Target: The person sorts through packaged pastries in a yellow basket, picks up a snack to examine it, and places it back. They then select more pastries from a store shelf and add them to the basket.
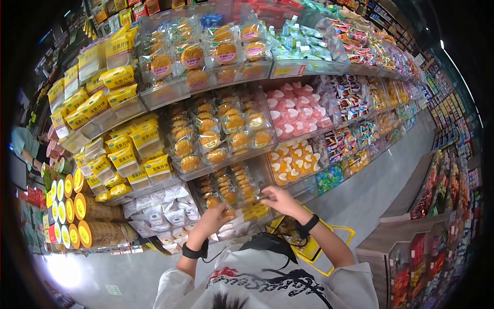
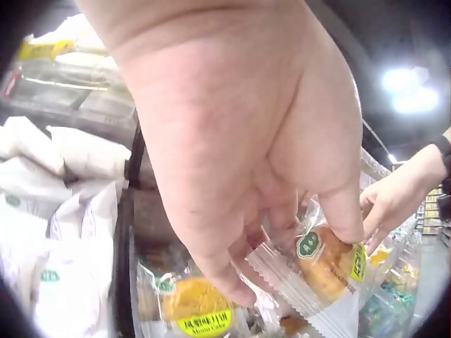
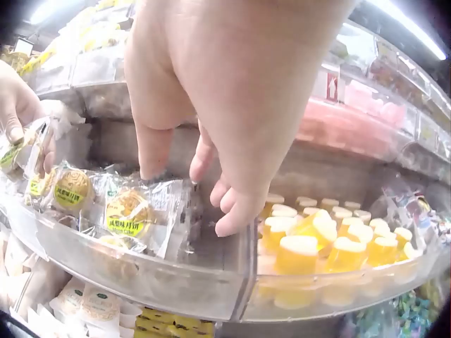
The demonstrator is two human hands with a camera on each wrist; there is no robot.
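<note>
My left hand [image 1: 211, 222] [image 2: 246, 134] pinches a clear-wrapped mooncake [image 2: 325, 264] with a green logo and yellow label between thumb and fingers, at the lower shelf bin. Another wrapped mooncake [image 2: 199, 299] lies beneath that hand. Over the right part of the same bin is my right hand [image 1: 283, 201] [image 3: 218, 105], fingers pointing down and loosely bent, with nothing seen in them. Its thumb is close to a wrapped mooncake [image 3: 127, 213] standing in the row; whether they touch I cannot tell.
A clear divider [image 3: 246, 271] separates the mooncakes from yellow-and-white jelly cups [image 3: 345, 243]. White packets [image 1: 159, 213] fill the bin to the left. More mooncakes [image 1: 210, 139] sit on the shelf above. A yellow-framed basket [image 1: 309, 250] is beside the body; another display [image 1: 393, 239] stands across the aisle.
</note>
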